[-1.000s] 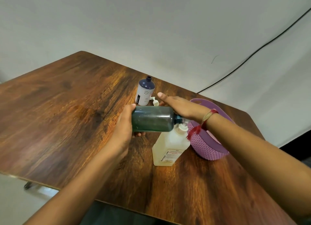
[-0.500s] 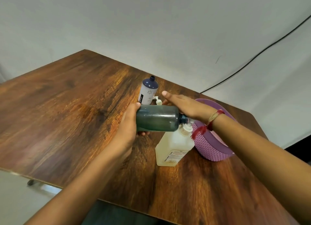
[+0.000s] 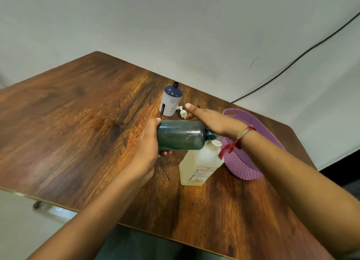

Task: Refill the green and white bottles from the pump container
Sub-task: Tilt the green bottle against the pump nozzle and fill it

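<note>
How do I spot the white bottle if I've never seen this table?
Look at the brown wooden table, near its far edge. The white bottle stands upright there. Unlike the green bottle held sideways and the pale pump container, it has a dark blue shoulder and an open neck.

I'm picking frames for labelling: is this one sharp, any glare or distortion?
Head view: left hand and near table slightly blurred; small glints on the green bottle; warm sheen across its wood; wide-angle stretching toward the frame edges.
</note>
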